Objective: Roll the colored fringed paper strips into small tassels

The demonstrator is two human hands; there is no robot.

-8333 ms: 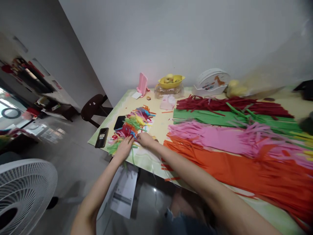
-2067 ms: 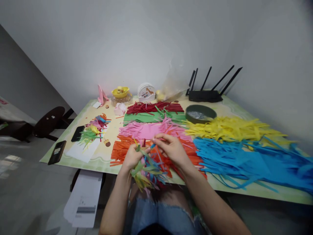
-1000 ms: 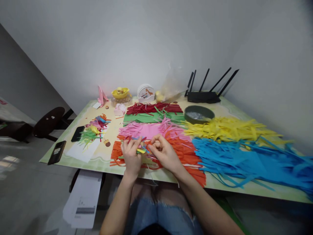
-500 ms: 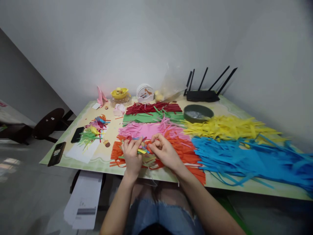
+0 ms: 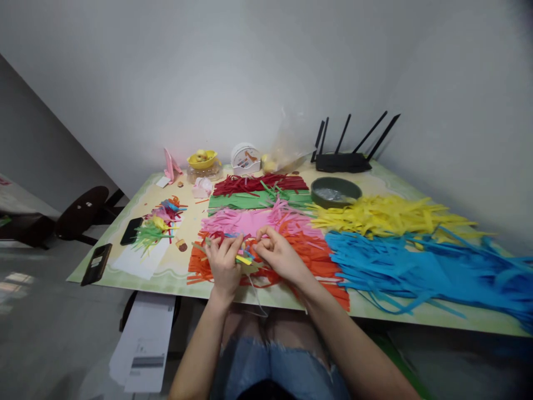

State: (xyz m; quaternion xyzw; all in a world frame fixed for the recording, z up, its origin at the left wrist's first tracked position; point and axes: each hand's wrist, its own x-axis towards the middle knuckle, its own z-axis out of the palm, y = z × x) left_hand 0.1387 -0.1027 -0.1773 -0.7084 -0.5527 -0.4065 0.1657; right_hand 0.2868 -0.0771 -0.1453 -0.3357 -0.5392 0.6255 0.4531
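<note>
My left hand (image 5: 225, 265) is closed on a small bundle of multicoloured paper strips (image 5: 244, 259), yellow, blue and pink ends poking out between my hands. My right hand (image 5: 277, 253) faces it from the right, its fingers pinched beside the strips; what it pinches is too small to make out. A thin pale string (image 5: 257, 297) hangs below the bundle over the table edge. Under both hands lies orange fringed paper (image 5: 320, 261). Beyond it are pink fringed paper (image 5: 250, 222), a green layer (image 5: 237, 201) and a dark red one (image 5: 233, 184).
Yellow fringe (image 5: 383, 216) and blue fringe (image 5: 437, 272) spread to the right. A dark green bowl (image 5: 356, 194) and black router (image 5: 343, 163) stand behind. On the left are a multicoloured tassel pile (image 5: 156, 228), two phones (image 5: 131, 231) and white paper (image 5: 141, 260).
Both hands stay nearly in place over the orange paper. My right hand has shifted slightly, and the bundle has tilted a little. The string shows more clearly below it.
</note>
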